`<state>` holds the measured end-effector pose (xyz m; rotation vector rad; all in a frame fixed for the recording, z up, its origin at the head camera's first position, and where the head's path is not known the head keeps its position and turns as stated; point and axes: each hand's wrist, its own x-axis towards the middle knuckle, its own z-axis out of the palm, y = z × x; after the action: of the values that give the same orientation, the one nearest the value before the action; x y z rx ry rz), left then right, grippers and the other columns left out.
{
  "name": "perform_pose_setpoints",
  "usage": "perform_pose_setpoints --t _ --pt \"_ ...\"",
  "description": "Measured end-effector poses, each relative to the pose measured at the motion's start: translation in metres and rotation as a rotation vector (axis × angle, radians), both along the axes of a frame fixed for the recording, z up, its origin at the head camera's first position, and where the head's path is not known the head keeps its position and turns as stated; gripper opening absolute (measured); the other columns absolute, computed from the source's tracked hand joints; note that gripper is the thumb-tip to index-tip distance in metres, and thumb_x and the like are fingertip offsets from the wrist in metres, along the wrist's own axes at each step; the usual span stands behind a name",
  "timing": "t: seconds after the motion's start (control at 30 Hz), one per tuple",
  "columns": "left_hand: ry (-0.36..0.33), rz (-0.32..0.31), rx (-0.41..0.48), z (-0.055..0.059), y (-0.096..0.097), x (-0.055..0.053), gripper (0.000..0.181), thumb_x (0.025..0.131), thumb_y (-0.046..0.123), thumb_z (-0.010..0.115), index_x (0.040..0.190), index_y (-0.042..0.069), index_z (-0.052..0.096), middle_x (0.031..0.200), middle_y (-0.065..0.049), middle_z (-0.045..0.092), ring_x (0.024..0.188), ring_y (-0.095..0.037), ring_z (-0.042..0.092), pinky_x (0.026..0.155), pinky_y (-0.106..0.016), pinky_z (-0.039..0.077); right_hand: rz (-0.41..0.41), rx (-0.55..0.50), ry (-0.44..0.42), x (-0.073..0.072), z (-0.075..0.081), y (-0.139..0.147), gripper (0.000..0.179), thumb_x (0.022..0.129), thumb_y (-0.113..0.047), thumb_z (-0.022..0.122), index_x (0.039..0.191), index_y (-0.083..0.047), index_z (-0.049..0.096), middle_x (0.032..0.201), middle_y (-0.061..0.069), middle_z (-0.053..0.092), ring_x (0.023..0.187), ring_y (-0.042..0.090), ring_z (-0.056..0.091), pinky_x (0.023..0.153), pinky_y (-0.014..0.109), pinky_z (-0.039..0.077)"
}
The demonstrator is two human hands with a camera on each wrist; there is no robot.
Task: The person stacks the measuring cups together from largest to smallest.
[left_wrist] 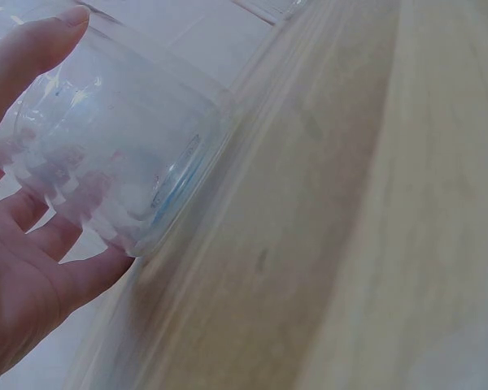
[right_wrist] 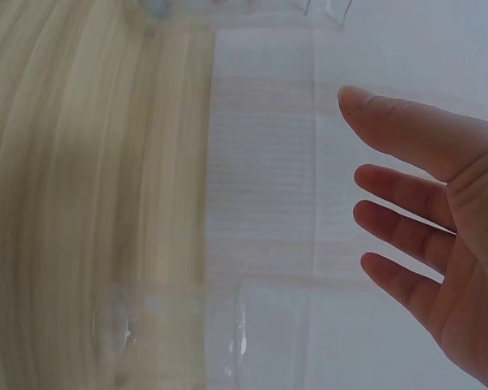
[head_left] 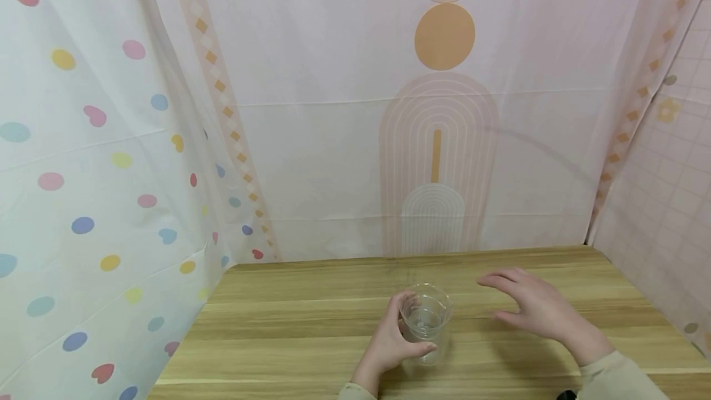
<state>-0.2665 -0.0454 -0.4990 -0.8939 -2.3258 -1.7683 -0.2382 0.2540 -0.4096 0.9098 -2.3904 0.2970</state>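
Note:
My left hand (head_left: pixel 391 335) holds a clear cup (head_left: pixel 426 310) from its left side, thumb on the near side and fingers round the back. The cup's round mouth faces up in the head view. In the left wrist view the cup (left_wrist: pixel 122 138) lies between the thumb above and the fingers below, its base close to the tabletop. To the right of the cup, my right hand (head_left: pixel 536 304) is raised over the table, thumb apart from the loosely bent fingers, with nothing in it. Its fingers (right_wrist: pixel 403 236) show against the wall cloth in the right wrist view.
The wood-grain table (head_left: pixel 278 326) meets a patterned cloth (head_left: pixel 322 159) at the back; a dotted cloth (head_left: pixel 122 202) hangs on the left. Another clear, glass-like shape (right_wrist: pixel 236 341) shows low in the right wrist view. A small black object (head_left: pixel 566 395) sits by the right sleeve.

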Motion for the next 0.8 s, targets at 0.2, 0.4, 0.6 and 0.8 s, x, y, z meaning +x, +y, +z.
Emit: perform_pose_setpoints --t 0.2,0.4,0.6,0.8 --pt "-0.002 0.004 -0.001 0.0 0.001 0.0 0.097 0.064 0.012 0.092 0.143 0.003 0.037 0.135 -0.01 0.054 0.125 -0.022 0.051 0.1 -0.036 0.046 -0.006 0.001 -0.035 0.001 -0.006 0.01 0.065 0.064 -0.02 0.092 0.123 -0.01 0.066 0.118 0.002 0.066 0.105 0.025 0.063 0.084 0.045 0.054" --pt "-0.011 0.003 0.002 0.0 0.001 0.001 0.096 0.064 0.012 0.092 0.143 0.005 0.038 0.135 -0.009 0.054 0.124 -0.022 0.051 0.099 -0.036 0.046 -0.011 -0.002 -0.071 0.001 -0.011 0.018 0.069 0.061 -0.02 0.093 0.123 -0.008 0.066 0.119 0.004 0.065 0.107 0.029 0.061 0.086 0.048 0.052" --pt "-0.012 0.009 -0.005 0.0 0.001 0.001 0.095 0.064 0.013 0.093 0.142 0.005 0.039 0.135 -0.008 0.054 0.124 -0.022 0.051 0.099 -0.035 0.046 -0.032 0.02 -0.143 0.0 -0.014 0.026 0.07 0.061 -0.019 0.092 0.124 -0.006 0.064 0.119 0.01 0.065 0.108 0.033 0.061 0.087 0.051 0.052" --pt "-0.009 0.009 0.001 0.001 0.001 0.001 0.094 0.063 0.012 0.093 0.141 0.006 0.04 0.134 -0.008 0.054 0.124 -0.022 0.051 0.1 -0.036 0.046 -0.041 0.021 -0.238 -0.001 -0.014 0.032 0.071 0.065 -0.018 0.09 0.127 -0.003 0.061 0.123 0.014 0.063 0.111 0.038 0.058 0.089 0.054 0.05"
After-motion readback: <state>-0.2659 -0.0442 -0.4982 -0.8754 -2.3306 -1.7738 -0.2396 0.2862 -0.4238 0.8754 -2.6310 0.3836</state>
